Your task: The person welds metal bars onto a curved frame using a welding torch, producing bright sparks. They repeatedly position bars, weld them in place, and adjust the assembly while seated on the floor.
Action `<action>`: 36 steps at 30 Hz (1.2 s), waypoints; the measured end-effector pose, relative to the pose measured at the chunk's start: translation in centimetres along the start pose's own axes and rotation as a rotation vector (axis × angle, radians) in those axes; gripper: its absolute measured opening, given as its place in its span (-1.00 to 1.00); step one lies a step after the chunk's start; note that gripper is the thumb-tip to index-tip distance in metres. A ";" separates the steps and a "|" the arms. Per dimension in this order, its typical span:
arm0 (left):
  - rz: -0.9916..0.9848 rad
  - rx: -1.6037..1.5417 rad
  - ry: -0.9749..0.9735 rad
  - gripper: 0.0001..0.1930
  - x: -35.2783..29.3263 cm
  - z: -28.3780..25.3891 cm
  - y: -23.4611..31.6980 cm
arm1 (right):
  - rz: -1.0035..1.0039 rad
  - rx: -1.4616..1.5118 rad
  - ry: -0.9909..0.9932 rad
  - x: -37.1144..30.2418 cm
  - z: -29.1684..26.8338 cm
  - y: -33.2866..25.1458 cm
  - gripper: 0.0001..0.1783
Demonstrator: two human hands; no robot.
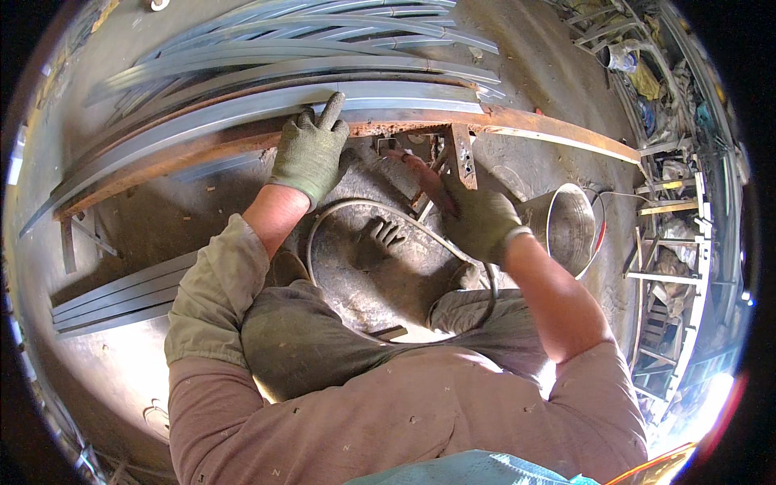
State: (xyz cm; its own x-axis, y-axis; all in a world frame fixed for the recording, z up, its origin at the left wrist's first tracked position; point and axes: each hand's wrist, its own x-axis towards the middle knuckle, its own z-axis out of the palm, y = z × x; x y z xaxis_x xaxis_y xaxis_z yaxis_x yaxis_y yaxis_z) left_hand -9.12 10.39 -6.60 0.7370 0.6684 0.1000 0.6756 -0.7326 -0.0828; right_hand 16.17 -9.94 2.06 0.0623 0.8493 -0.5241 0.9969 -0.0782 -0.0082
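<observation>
Left hand: the gloved left hand [309, 152] lies over the rusty beam, one finger stretched onto the pale metal bar; the fingers are loosely spread, wrapped around nothing that I can see.
Right hand: the gloved right hand [482, 220] is lower, just beside the perforated bracket [463, 158]; a reddish-brown, elongated thing [428, 182] shows at its fingers, but from here I can't tell whether the grip is closed on it.
Pale metal bar [412, 94]: it runs lengthwise along the rusty beam [558, 131], in front of the person, its right end stopping short of the beam's.
Cable: a dark cable [380, 204] curves in a loop between the person's knees and the beam.
Floor by the knees: a dark, glove-like shape [383, 236] shows inside the loop.
Bucket: a grey bucket [571, 230] sits to the right of the right hand.
Loose stock: many long metal strips [279, 55] lie beyond the beam, some crossing; more grey bars [125, 295] lie side by side at the person's left.
Far right: a metal frame [700, 242] stands near a cluttered heap.
</observation>
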 end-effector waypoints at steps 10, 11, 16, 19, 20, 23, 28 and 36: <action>-0.068 -0.055 0.016 -0.48 -0.4 -0.1 0.3 | -0.134 1.233 0.229 -5.5 0.8 7.4 -0.23; -0.064 -0.061 0.000 -0.47 -0.5 -0.2 0.3 | 0.035 1.316 0.190 -5.2 0.8 7.5 -0.30; -0.050 -0.088 0.028 -0.40 -0.4 -0.8 -0.1 | 0.198 1.503 0.215 -2.9 0.4 7.8 -0.40; -0.054 -0.101 0.011 -0.37 -0.4 -0.6 0.0 | 0.243 1.502 0.232 -2.0 0.3 8.8 -0.37; -0.059 -0.113 0.005 -0.36 -0.4 -0.5 0.0 | 0.257 1.499 0.233 -2.0 0.4 9.2 -0.33; -0.058 -0.066 0.054 -0.35 -0.3 0.2 0.2 | 0.274 1.471 0.252 -1.9 1.4 10.6 -0.30; -0.097 -0.291 0.105 -0.64 0.3 1.0 0.4 | 0.039 1.304 0.345 -2.3 1.6 10.5 -0.39; -0.022 -0.167 0.155 -0.40 0.2 2.1 0.6 | -0.241 1.420 0.140 0.5 -9.0 0.9 -0.34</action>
State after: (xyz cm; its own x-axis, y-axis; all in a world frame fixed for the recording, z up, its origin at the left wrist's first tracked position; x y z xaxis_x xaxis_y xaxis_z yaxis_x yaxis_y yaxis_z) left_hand -8.56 10.36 -8.67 0.7018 0.6662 0.2524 0.6697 -0.7377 0.0850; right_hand 17.56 -4.83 9.46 -0.0096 0.9530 -0.3029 0.1005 -0.3005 -0.9485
